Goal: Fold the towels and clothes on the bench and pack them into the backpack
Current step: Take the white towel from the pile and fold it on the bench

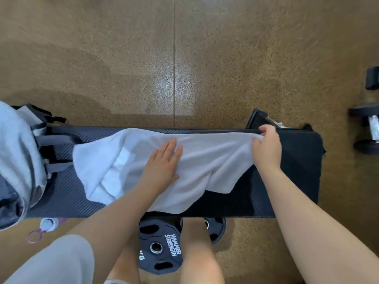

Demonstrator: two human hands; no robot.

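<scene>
Early on: the left hand point(164, 160) presses flat while the right hand point(266, 148) pinches the unfolded towel point(205, 160); backpack point(12, 181) packing remains.

View: a single head-worn wide-angle camera.
Facing: almost straight down, slightly forward.
Framing: the bench point(297, 171) crosses mid-frame from left to right; the floor point(123, 58) fills the top half.
Nearness: close, both forearms reaching in from the bottom edge.
Distortion: edges bow outward.
Shared view: none, one camera only.
</scene>
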